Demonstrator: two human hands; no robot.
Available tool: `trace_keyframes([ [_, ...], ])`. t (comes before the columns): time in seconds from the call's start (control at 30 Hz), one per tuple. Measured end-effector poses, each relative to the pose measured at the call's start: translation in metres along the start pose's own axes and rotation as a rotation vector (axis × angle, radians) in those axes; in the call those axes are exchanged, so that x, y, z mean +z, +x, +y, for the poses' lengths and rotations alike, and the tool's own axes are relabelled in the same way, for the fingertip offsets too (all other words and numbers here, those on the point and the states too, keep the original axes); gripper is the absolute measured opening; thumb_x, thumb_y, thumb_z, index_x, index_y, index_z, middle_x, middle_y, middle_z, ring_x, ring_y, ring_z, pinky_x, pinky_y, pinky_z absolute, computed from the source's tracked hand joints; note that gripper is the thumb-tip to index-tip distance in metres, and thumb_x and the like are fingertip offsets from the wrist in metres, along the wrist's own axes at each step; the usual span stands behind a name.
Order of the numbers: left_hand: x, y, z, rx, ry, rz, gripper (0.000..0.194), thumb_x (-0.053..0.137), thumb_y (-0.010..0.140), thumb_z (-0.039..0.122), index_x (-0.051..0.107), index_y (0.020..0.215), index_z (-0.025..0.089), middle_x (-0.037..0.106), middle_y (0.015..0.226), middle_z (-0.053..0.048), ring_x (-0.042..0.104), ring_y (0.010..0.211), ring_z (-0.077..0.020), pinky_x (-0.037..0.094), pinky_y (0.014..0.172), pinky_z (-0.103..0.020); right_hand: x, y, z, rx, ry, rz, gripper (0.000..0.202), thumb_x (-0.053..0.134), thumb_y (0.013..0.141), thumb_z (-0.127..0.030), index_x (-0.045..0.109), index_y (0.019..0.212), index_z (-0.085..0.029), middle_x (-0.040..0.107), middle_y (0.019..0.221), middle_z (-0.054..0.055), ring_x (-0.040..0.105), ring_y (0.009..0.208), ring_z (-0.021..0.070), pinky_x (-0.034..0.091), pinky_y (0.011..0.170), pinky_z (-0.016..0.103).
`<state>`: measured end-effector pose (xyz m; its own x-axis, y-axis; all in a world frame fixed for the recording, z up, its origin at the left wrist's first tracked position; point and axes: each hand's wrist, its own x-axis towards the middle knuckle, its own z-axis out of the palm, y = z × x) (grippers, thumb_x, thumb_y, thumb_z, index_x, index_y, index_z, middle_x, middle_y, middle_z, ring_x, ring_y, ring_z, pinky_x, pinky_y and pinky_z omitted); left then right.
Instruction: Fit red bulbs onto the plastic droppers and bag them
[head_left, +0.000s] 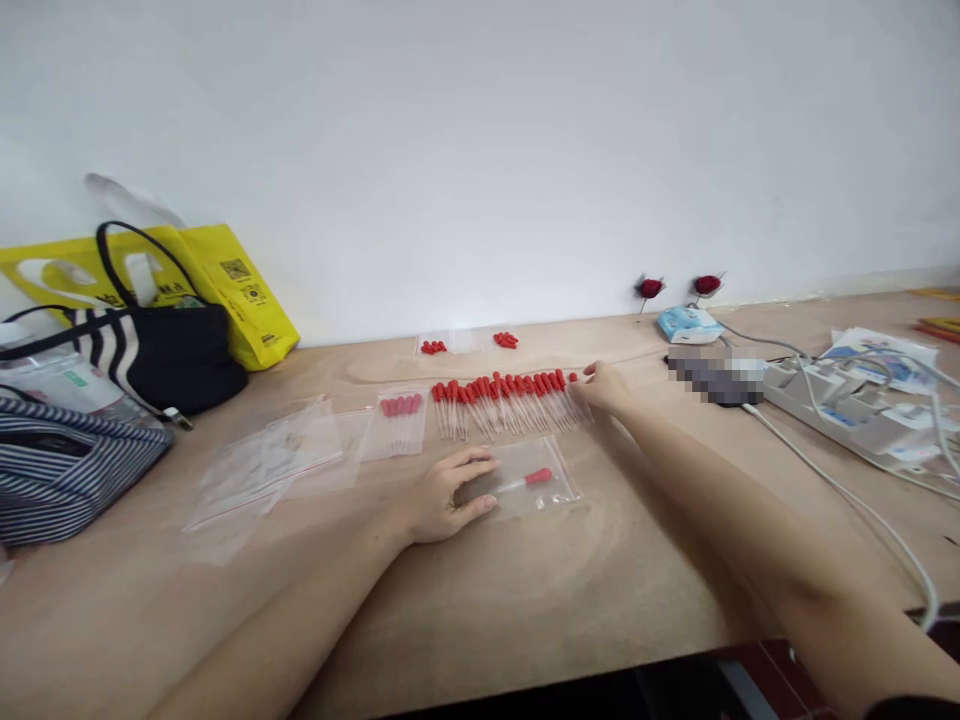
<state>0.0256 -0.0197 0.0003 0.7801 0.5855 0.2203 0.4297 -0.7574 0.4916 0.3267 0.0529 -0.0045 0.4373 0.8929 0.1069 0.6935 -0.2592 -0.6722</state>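
My left hand [452, 495] rests with its fingers apart on the left edge of a clear zip bag [517, 500]. One red-bulbed dropper [538, 477] lies in or on that bag; which one I cannot tell. Behind it, several droppers with red bulbs [499, 390] lie side by side in a row. At the row's right end is my right hand [606, 388], fingertips drawn together at the last dropper; whether it is gripped is too small to tell. Left of the row, a filled bag [394, 430] holds several droppers.
Empty clear bags [274, 455] lie on the left of the table [480, 620]. Loose red bulbs [506, 340] sit near the wall. Yellow [262, 310], black [172, 350] and striped bags [82, 480] stand far left. A phone [716, 380], power strips [847, 415] and cables lie right.
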Motion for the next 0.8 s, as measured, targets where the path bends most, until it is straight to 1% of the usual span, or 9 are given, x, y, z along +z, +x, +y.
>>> trace_keyframes([
  [0.1, 0.000, -0.005, 0.001, 0.023, 0.007, 0.053, 0.034, 0.049, 0.082, 0.030, 0.053, 0.114, 0.020, 0.054, 0.117, -0.009, 0.049, 0.110, -0.0210, 0.039, 0.095, -0.038, 0.007, 0.015, -0.007, 0.041, 0.005, -0.015, 0.030, 0.063, 0.060, -0.018, 0.057, 0.088, -0.010, 0.062, 0.082, 0.017, 0.058, 0.081, 0.0250, 0.040, 0.060, 0.026],
  [0.17, 0.000, -0.009, 0.003, 0.041, 0.007, 0.051, 0.033, 0.049, 0.081, 0.028, 0.055, 0.113, 0.020, 0.056, 0.113, -0.009, 0.049, 0.109, -0.0210, 0.040, 0.094, -0.038, 0.007, 0.019, -0.011, 0.044, 0.036, -0.036, 0.030, 0.063, 0.059, -0.014, 0.057, 0.088, -0.011, 0.062, 0.075, 0.015, 0.058, 0.077, 0.0239, 0.040, 0.057, 0.025],
  [0.27, 0.000, -0.012, 0.004, 0.036, -0.002, 0.022, 0.034, 0.050, 0.081, 0.028, 0.054, 0.114, 0.021, 0.056, 0.116, -0.008, 0.048, 0.111, -0.0210, 0.040, 0.095, -0.038, -0.002, 0.017, -0.010, 0.016, 0.113, -0.048, 0.038, 0.059, 0.063, -0.014, 0.051, 0.100, -0.012, 0.059, 0.071, 0.010, 0.058, 0.070, 0.0199, 0.042, 0.055, 0.024],
  [0.37, -0.001, -0.011, 0.005, 0.002, -0.005, -0.021, 0.036, 0.050, 0.081, 0.028, 0.052, 0.117, 0.022, 0.053, 0.121, -0.007, 0.045, 0.115, -0.0211, 0.038, 0.097, -0.039, -0.012, 0.000, 0.001, -0.034, 0.238, -0.058, 0.044, 0.046, 0.073, -0.020, 0.037, 0.116, -0.016, 0.054, 0.069, 0.001, 0.055, 0.059, 0.0135, 0.044, 0.054, 0.023],
  [0.43, -0.002, -0.009, 0.005, -0.024, 0.000, -0.057, 0.037, 0.050, 0.082, 0.028, 0.051, 0.119, 0.023, 0.052, 0.123, -0.007, 0.045, 0.116, -0.0209, 0.037, 0.097, -0.039, -0.012, -0.019, 0.011, -0.073, 0.454, -0.048, 0.046, 0.041, 0.075, -0.025, 0.029, 0.119, -0.018, 0.049, 0.066, -0.004, 0.052, 0.052, 0.0109, 0.045, 0.051, 0.024],
  [0.5, -0.003, -0.008, 0.005, -0.042, 0.005, -0.079, 0.038, 0.049, 0.082, 0.029, 0.050, 0.119, 0.022, 0.051, 0.124, -0.007, 0.044, 0.117, -0.0207, 0.037, 0.098, -0.039, -0.009, -0.039, 0.021, -0.090, 0.678, -0.018, 0.045, 0.044, 0.073, -0.031, 0.030, 0.115, -0.020, 0.044, 0.065, -0.006, 0.049, 0.048, 0.0096, 0.044, 0.048, 0.024],
  [0.57, -0.003, -0.008, 0.005, -0.045, 0.011, -0.085, 0.038, 0.049, 0.082, 0.030, 0.049, 0.120, 0.023, 0.052, 0.124, -0.007, 0.044, 0.117, -0.0203, 0.036, 0.098, -0.039, -0.003, -0.057, 0.028, -0.082, 0.796, -0.025, 0.043, 0.048, 0.071, -0.035, 0.032, 0.109, -0.022, 0.043, 0.066, -0.006, 0.048, 0.048, 0.0090, 0.043, 0.046, 0.023],
  [0.67, -0.003, -0.009, 0.004, -0.043, 0.013, -0.083, 0.040, 0.048, 0.083, 0.032, 0.047, 0.122, 0.024, 0.051, 0.124, -0.006, 0.044, 0.117, -0.0199, 0.036, 0.098, -0.039, 0.004, -0.077, 0.029, -0.040, 0.909, -0.028, 0.040, 0.052, 0.069, -0.037, 0.035, 0.103, -0.024, 0.044, 0.069, -0.006, 0.049, 0.048, 0.0084, 0.043, 0.046, 0.023],
  [0.8, -0.001, -0.009, 0.002, -0.056, 0.015, -0.083, 0.042, 0.049, 0.083, 0.033, 0.045, 0.123, 0.022, 0.050, 0.126, -0.006, 0.042, 0.119, -0.0202, 0.034, 0.100, -0.039, 0.008, -0.091, 0.020, 0.012, 1.005, -0.046, 0.040, 0.058, 0.066, -0.038, 0.037, 0.097, -0.025, 0.046, 0.071, -0.006, 0.052, 0.051, 0.0091, 0.046, 0.049, 0.025],
])
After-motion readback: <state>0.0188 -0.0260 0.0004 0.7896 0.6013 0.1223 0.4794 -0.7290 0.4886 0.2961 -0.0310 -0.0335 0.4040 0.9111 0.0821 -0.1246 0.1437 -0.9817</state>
